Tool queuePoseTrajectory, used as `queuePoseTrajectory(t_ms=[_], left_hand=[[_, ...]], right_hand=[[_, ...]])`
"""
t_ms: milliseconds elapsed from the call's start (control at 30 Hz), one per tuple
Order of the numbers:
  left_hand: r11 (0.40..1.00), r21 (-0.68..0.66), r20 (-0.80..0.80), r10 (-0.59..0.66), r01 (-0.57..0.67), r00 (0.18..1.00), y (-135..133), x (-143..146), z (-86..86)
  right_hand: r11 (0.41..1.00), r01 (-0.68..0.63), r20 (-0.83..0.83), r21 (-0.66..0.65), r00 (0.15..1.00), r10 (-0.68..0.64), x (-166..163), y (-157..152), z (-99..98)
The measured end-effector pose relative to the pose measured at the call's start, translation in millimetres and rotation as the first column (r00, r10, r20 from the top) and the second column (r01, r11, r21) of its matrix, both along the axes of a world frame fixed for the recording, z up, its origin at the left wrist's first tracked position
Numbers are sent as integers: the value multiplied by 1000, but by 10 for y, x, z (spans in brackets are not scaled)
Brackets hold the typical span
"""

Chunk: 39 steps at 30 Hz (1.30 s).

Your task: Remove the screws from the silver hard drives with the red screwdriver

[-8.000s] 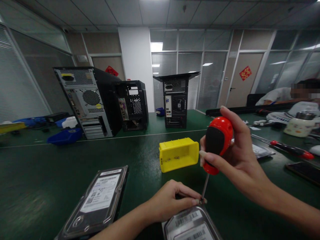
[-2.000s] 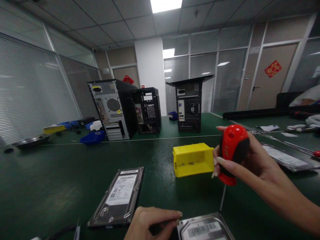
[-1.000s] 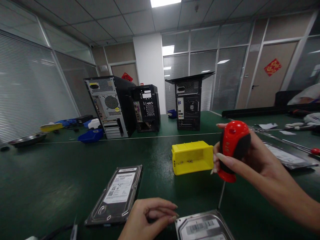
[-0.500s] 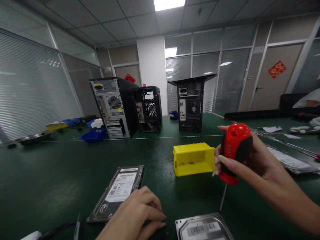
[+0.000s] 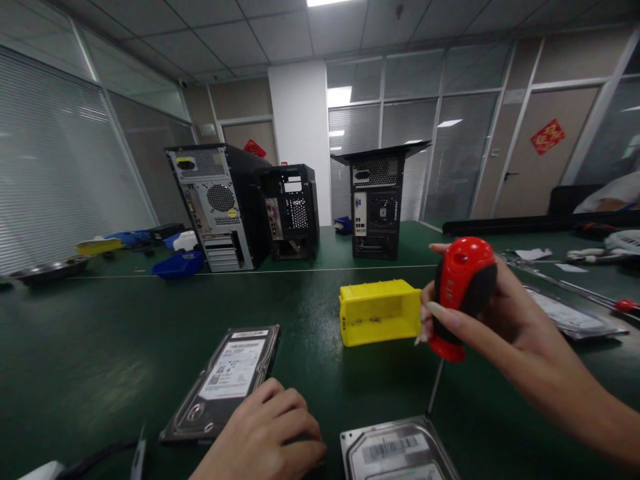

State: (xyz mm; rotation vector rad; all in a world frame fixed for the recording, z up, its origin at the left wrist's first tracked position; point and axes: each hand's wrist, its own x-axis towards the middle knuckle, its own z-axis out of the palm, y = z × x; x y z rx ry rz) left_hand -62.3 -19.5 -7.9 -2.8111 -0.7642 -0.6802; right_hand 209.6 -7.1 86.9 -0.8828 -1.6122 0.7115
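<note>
My right hand [image 5: 493,313] grips the red and black handle of a screwdriver [image 5: 463,283], held upright. Its shaft runs down to the far right corner of a hard drive [image 5: 395,450] lying at the bottom edge. My left hand [image 5: 265,437] rests on the green table just left of that drive, fingers curled under, and what they hold, if anything, is hidden. A second hard drive [image 5: 227,377] lies flat beyond the left hand. A yellow bin [image 5: 380,312] lies on its side just left of the screwdriver handle.
Three computer cases [image 5: 220,203] [image 5: 293,210] [image 5: 377,203] stand at the back of the green table [image 5: 90,347]. Blue trays [image 5: 177,265] and a yellow tray lie far left. Another drive [image 5: 570,313] and a red screwdriver [image 5: 625,305] lie right, near a person in white [image 5: 607,193].
My left hand let go of the near drive's corner by the screwdriver tip and drew back left onto the table with fingers curled. The right hand kept the screwdriver upright on the drive.
</note>
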Motion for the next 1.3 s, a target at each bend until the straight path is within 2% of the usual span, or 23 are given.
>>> queuePoseTrajectory(t_ms=[267,433,533,733,833,967,1133,1300], left_hand=[[999,-38,10,17,-16,1000,-13,34,25],[993,-105,-13,49,-50,999,-16,16,80],[997,-71,-42,35,-37,999,-5,5,78],[997,80,-40,-14,17,999,-19,43,100],[996,92,-70,-12,19,997,-53,62,153],[998,54,-80,16,-11,997,-75,63,175],[999,8,-25,33,-33,999,-73,54,121],[984,-165,80,87,-73,993,-64,13,44]], right_hand=[[999,-26,-14,-29,1000,25,-29,-63,19],[1000,-21,19,10,1000,21,-16,-80,5],[1000,-16,13,8,1000,16,-12,-78,-2],[999,-31,-19,-9,999,31,-17,-47,-9],[999,-35,-25,0,999,35,-11,-39,-18],[999,-36,1,17,999,36,-3,-42,-22],[999,-29,9,27,1000,29,-8,-49,-14],[999,-43,15,11,999,43,-11,-53,-5]])
